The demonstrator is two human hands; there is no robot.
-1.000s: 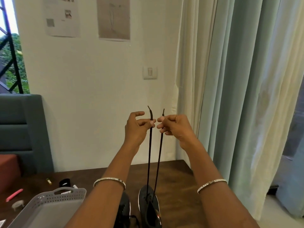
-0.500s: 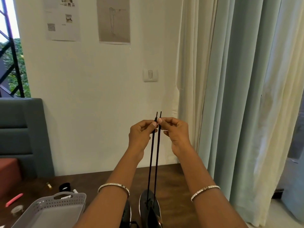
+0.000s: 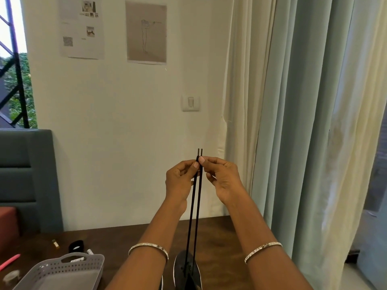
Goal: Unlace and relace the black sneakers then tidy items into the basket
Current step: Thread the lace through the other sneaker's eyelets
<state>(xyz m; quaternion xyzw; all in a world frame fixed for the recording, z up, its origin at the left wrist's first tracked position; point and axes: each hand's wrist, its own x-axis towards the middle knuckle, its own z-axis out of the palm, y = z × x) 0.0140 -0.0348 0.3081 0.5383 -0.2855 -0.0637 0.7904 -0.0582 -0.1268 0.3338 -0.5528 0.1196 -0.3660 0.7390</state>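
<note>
Looking like a lived-in room in somebody's home

Pale floor-length curtains (image 3: 293, 122) are hanging on the right. A printed sheet (image 3: 81, 28) and a pencil sketch (image 3: 146, 32) are sticking to the white wall (image 3: 125, 143) above a light switch (image 3: 190, 103). A grey padded panel (image 3: 25, 174) is standing under the window (image 3: 10, 65), and a plastic basket (image 3: 62, 268) is sitting on the dark wooden table (image 3: 117, 239).

Black sneaker (image 3: 187, 271), white-edged sole, rests on the table (image 3: 117, 239) directly below you, toe pointing away. Its lace (image 3: 195, 206) rises in two taut, nearly parallel strands, tips level and side by side, pinched by your left hand (image 3: 180, 181) and right hand (image 3: 224, 181). Grey perforated basket (image 3: 92, 261) sits upright, well to the left.
</note>
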